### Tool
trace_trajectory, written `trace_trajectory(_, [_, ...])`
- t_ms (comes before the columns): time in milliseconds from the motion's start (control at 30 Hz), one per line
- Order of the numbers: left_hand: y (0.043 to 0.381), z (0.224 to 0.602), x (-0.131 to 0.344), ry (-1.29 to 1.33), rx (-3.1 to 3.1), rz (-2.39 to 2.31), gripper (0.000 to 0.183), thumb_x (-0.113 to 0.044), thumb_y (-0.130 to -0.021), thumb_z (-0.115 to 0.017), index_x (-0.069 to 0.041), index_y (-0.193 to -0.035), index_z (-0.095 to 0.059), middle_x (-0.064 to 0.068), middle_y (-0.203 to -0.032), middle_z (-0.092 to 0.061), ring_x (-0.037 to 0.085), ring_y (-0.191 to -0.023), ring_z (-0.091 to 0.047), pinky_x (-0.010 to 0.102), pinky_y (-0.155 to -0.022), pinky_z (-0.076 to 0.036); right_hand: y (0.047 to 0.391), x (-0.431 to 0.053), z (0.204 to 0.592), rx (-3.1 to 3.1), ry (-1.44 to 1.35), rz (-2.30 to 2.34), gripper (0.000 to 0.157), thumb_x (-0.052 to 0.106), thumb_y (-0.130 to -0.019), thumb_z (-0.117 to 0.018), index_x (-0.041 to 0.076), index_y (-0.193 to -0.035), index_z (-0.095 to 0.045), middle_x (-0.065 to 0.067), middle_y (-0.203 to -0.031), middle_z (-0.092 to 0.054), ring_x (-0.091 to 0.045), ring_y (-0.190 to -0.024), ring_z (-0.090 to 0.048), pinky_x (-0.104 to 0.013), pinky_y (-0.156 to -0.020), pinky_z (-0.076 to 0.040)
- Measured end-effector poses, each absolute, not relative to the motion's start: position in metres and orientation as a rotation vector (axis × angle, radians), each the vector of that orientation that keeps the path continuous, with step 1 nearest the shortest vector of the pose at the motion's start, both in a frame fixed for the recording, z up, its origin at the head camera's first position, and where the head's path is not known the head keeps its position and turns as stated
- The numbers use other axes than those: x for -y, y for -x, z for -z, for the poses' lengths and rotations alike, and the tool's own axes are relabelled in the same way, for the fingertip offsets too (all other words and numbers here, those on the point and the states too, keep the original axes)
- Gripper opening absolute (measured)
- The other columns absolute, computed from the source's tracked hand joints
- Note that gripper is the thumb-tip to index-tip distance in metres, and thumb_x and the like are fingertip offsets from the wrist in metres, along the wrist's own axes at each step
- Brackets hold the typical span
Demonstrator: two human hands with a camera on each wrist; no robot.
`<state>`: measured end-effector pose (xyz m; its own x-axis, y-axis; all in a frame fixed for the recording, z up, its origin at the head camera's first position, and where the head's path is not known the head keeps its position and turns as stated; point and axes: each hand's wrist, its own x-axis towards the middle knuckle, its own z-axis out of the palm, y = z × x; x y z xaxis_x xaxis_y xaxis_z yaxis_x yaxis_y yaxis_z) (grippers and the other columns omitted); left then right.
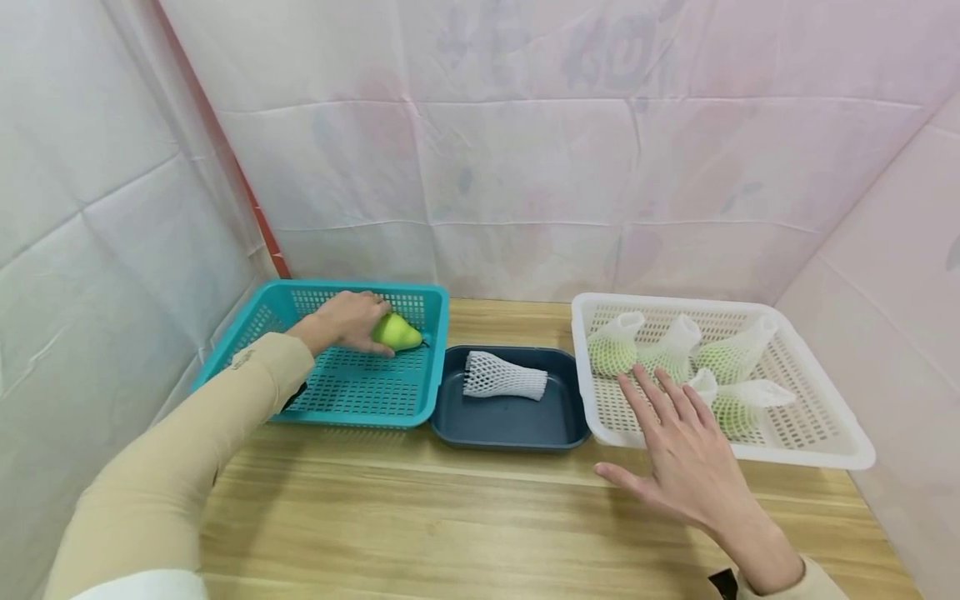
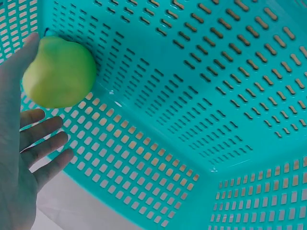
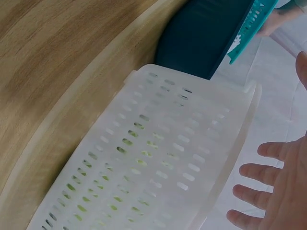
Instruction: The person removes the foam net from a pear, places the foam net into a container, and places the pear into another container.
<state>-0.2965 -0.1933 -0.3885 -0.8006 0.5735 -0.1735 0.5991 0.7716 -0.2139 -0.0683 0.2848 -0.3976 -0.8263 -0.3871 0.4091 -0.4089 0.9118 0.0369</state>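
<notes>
A green pear lies in the teal basket on the left. My left hand reaches over the basket beside the pear. In the left wrist view its fingers are spread and relaxed, and the thumb overlaps the edge of the pear. My right hand hovers, fingers spread and holding nothing, over the near rim of the white basket. Inside that basket lie several pears in white foam nets. The right wrist view shows the right fingers apart, beside the basket's rim.
Between the baskets stands a dark blue tray with one white foam net lying in it. All three containers stand on a wooden table. Pale sheets hang behind and at both sides.
</notes>
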Motion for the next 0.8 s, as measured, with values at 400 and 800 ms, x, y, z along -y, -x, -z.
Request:
trace_trajectory(400, [0.27, 0.37, 0.195, -0.917, -2.956, 0.288, 0.104, -0.079, -0.091, -0.056, -0.002, -0.16, -0.042, 0.022, -0.162, -0.048, 0.045, -0.151, -0.044, 0.063, -0.125, -0.037, 0.069, -0.295, 0.393, 2.667, -0.6, -0.069, 0.114, 0.088, -0.079, -0.06, 0.014, -0.163, -0.04, -0.012, -0.167, -0.043, -0.043, -0.147, -0.045, -0.062, -0.119, -0.036])
trace_trajectory(800, [0.231, 0.368, 0.192, -0.851, -3.076, 0.185, 0.107, -0.08, -0.092, -0.054, -0.009, -0.168, -0.027, 0.02, -0.172, -0.032, 0.045, -0.162, -0.026, 0.067, -0.131, -0.022, 0.075, -0.305, 0.392, 2.66, -0.631, -0.055, 0.114, 0.086, -0.078, -0.064, 0.017, -0.165, -0.037, -0.015, -0.166, -0.045, -0.045, -0.145, -0.047, -0.064, -0.116, -0.039])
